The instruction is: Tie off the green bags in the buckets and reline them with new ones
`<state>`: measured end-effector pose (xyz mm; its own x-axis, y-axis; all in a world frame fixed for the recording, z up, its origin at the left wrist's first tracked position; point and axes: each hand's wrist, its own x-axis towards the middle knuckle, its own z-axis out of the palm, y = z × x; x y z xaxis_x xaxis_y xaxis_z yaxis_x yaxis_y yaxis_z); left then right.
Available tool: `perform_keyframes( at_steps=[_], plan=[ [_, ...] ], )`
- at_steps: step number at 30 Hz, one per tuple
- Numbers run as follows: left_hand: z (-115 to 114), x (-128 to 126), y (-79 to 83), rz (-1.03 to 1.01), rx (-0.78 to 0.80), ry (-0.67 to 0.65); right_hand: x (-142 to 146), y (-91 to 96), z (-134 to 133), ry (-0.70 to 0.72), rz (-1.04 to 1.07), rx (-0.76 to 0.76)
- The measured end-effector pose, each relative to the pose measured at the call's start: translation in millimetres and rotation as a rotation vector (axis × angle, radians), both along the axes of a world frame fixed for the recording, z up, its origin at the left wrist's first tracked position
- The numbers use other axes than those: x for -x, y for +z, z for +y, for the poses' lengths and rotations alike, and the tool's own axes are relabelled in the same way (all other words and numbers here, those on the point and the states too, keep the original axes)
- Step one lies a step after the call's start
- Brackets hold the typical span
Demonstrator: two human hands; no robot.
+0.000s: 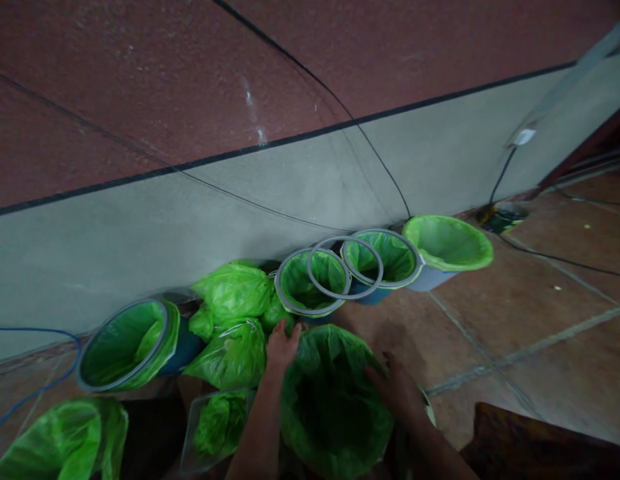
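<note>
A bin lined with a green plastic bag (335,440) stands right in front of me, its inside dark. At its upper left edge is my left hand (283,347), thumb and fingers apart and nothing visibly held. My right hand (397,387) is at the bin's right edge, its fingers spread and reaching over the green liner; dimness blurs the contact. Just beyond, a loose grey ring (375,283) lies across the tops of two lined bins with grey rims, the nearer bin (295,308) and the farther bin (420,267).
Knotted green bags (235,293) lean by the wall. A tipped lined bin (173,333) lies left, above another green liner (65,440). A clear tub (187,440) holds crumpled green bags. Another lined bin (447,260) stands right. Cables (555,255) cross the tiled floor.
</note>
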<state>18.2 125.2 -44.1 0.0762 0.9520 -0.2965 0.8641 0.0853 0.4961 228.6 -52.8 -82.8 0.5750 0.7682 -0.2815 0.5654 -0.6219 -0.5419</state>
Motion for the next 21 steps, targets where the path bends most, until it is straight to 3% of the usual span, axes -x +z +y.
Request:
perform_keyframes(
  at_steps=[2,5,8,11,15,21],
  plan=[
    [1,-5,-3.2,-0.047,0.069,-0.088,-8,13.9,22,-0.004,0.030,-0.124],
    [-1,-11,-4.6,-0.076,0.075,-0.228,-15,31.7,66,0.088,0.096,-0.131],
    [-6,-13,-5.6,-0.073,0.032,-0.264,-12,34.9,92,0.220,0.200,-0.146],
    [-12,-12,-9.0,-0.137,-0.085,-0.261,-2,27.0,92,0.262,0.293,-0.236],
    [-20,-7,-12.7,-0.184,-0.265,-0.285,5,16.6,79,0.141,0.273,-0.336],
    [-26,7,-11.6,-0.049,-0.324,-0.396,0,4.7,65,0.206,0.211,-0.403]
  ],
)
